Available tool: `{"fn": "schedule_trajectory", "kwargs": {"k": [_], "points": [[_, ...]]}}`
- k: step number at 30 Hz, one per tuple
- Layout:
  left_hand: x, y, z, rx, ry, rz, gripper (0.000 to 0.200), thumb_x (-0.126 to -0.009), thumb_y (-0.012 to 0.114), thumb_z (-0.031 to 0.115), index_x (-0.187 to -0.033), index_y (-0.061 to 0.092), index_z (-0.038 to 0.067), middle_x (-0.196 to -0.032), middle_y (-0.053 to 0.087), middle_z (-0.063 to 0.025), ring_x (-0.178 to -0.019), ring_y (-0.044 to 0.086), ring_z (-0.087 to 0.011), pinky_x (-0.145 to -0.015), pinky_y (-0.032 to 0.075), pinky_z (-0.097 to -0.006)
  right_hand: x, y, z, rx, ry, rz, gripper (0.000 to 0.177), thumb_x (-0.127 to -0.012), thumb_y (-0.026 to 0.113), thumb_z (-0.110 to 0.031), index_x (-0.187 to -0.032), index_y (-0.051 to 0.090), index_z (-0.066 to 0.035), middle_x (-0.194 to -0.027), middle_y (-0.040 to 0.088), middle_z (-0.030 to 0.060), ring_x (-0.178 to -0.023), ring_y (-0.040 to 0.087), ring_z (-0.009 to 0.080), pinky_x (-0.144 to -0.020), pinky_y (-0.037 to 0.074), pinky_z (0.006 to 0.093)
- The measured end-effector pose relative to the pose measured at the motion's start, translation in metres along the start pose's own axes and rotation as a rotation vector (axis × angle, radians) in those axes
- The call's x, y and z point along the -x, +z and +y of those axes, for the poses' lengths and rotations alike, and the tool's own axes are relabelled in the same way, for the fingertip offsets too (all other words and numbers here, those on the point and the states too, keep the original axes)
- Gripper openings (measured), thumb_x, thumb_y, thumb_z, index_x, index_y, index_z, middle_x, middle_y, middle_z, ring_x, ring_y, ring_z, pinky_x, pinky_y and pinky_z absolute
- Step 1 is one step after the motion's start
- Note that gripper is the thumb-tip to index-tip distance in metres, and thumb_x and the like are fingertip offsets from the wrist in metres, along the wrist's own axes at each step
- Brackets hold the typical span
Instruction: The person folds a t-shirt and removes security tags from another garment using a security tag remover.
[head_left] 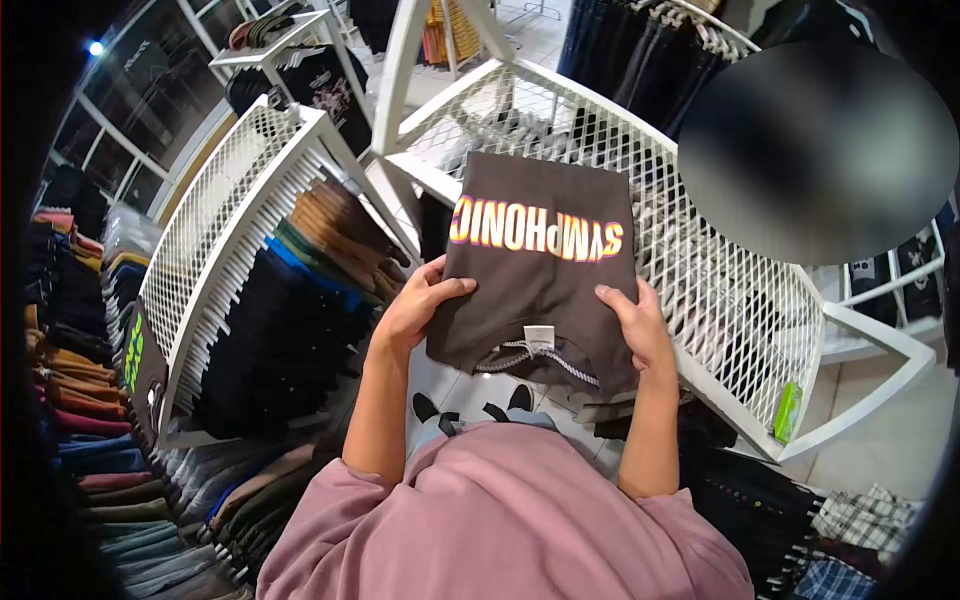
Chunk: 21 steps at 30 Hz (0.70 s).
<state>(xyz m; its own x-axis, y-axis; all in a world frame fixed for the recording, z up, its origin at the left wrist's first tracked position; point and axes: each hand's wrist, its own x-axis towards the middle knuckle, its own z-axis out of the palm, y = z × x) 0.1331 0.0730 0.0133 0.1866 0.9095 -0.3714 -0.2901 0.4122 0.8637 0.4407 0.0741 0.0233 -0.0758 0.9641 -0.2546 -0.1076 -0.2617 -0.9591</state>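
Note:
A dark brown folded shirt (540, 290) is held up in front of my body, its bright lettering upside down to me. Its neckline and a white label (539, 337) face my side. My left hand (420, 300) grips the left edge, thumb on top and fingers underneath. On the opposite edge, my right hand (634, 318) holds it the same way. Beyond and partly beneath the shirt lies a white wire-mesh shelf (730, 270).
Another white mesh rack (225, 190) with hanging clothes stands at left. More garments (95, 400) hang along the far left. A green packet (788, 411) sits at the mesh shelf's right corner. Dark trousers (630, 55) hang at the back. Plaid shirts (870, 525) are lower right.

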Motion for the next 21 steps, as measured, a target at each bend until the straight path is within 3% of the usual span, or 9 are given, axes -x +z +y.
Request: {"fn": "schedule_trajectory", "kwargs": {"k": [3, 4, 7, 9, 13, 15, 16, 21], "points": [[0.029, -0.046, 0.005, 0.043, 0.021, 0.018, 0.049, -0.083, 0.071, 0.003, -0.131, 0.060, -0.001, -0.115, 0.070, -0.0074, -0.098, 0.069, -0.0135, -0.089, 0.055, -0.0282, -0.003, 0.036, 0.009, -0.108, 0.037, -0.012, 0.034, -0.093, 0.064, -0.012, -0.123, 0.062, 0.004, -0.111, 0.070, 0.0097, -0.098, 0.067, 0.0151, -0.087, 0.053, 0.0278], [0.038, -0.055, 0.006, 0.067, 0.021, 0.070, 0.063, -0.076, 0.069, 0.002, -0.137, 0.056, -0.002, -0.119, 0.068, -0.0079, -0.101, 0.067, -0.0149, -0.092, 0.053, -0.0276, -0.003, 0.055, 0.008, -0.154, 0.050, -0.057, 0.034, -0.095, 0.063, -0.014, -0.123, 0.062, 0.003, -0.112, 0.070, 0.0087, -0.099, 0.066, 0.0145, -0.088, 0.052, 0.0276], [0.067, -0.119, 0.000, 0.101, 0.143, 0.066, 0.065, -0.080, 0.065, 0.000, -0.144, 0.052, 0.003, -0.114, 0.068, -0.0046, -0.097, 0.065, -0.0111, -0.092, 0.051, -0.0255, -0.004, 0.139, 0.019, 0.037, -0.012, -0.115, 0.034, -0.095, 0.063, -0.015, -0.125, 0.062, 0.003, -0.113, 0.070, 0.0080, -0.100, 0.065, 0.0144, -0.092, 0.050, 0.0288], [0.101, -0.161, 0.001, 0.076, 0.218, 0.127, 0.074, -0.080, 0.061, -0.002, -0.152, 0.044, 0.004, -0.128, 0.062, -0.0027, -0.104, 0.061, -0.0095, -0.095, 0.048, -0.0248, -0.005, 0.196, 0.034, 0.034, -0.034, -0.257, 0.038, -0.096, 0.063, -0.014, -0.129, 0.060, 0.003, -0.118, 0.069, 0.0071, -0.105, 0.063, 0.0136, -0.097, 0.047, 0.0289], [0.184, -0.254, 0.001, 0.118, 0.390, 0.277, 0.072, -0.084, 0.062, -0.001, -0.153, 0.043, 0.003, -0.135, 0.059, -0.0032, -0.118, 0.056, -0.0096, -0.102, 0.044, -0.0250, -0.007, 0.323, 0.061, 0.022, -0.120, -0.512, 0.041, -0.100, 0.057, -0.010, -0.139, 0.054, 0.003, -0.127, 0.064, 0.0068, -0.113, 0.059, 0.0124, -0.102, 0.044, 0.0276], [0.231, -0.295, 0.011, 0.137, 0.354, 0.428, 0.071, -0.087, 0.067, 0.005, -0.154, 0.041, 0.003, -0.140, 0.057, -0.0048, -0.125, 0.054, -0.0129, -0.108, 0.041, -0.0272, -0.002, 0.396, 0.067, -0.023, -0.063, -0.634, 0.041, -0.101, 0.055, -0.010, -0.140, 0.053, 0.003, -0.128, 0.063, 0.0068, -0.114, 0.058, 0.0122, -0.103, 0.043, 0.0273], [0.253, -0.317, 0.009, 0.129, 0.403, 0.452, 0.065, -0.095, 0.068, 0.011, -0.154, 0.042, 0.003, -0.140, 0.058, -0.0052, -0.124, 0.055, -0.0127, -0.107, 0.042, -0.0278, 0.000, 0.428, 0.072, -0.029, -0.054, -0.722, 0.041, -0.102, 0.054, -0.009, -0.141, 0.053, 0.003, -0.129, 0.063, 0.0068, -0.114, 0.058, 0.0118, -0.102, 0.043, 0.0270], [0.364, -0.387, 0.033, 0.378, 0.478, 0.638, 0.054, -0.101, 0.060, 0.010, -0.152, 0.043, 0.004, -0.139, 0.060, -0.0063, -0.122, 0.059, -0.0140, -0.106, 0.045, -0.0291, 0.029, 0.572, 0.070, 0.045, -0.058, -0.958, 0.040, -0.103, 0.055, -0.011, -0.141, 0.052, 0.003, -0.127, 0.062, 0.0054, -0.114, 0.057, 0.0109, -0.103, 0.041, 0.0251]]}}
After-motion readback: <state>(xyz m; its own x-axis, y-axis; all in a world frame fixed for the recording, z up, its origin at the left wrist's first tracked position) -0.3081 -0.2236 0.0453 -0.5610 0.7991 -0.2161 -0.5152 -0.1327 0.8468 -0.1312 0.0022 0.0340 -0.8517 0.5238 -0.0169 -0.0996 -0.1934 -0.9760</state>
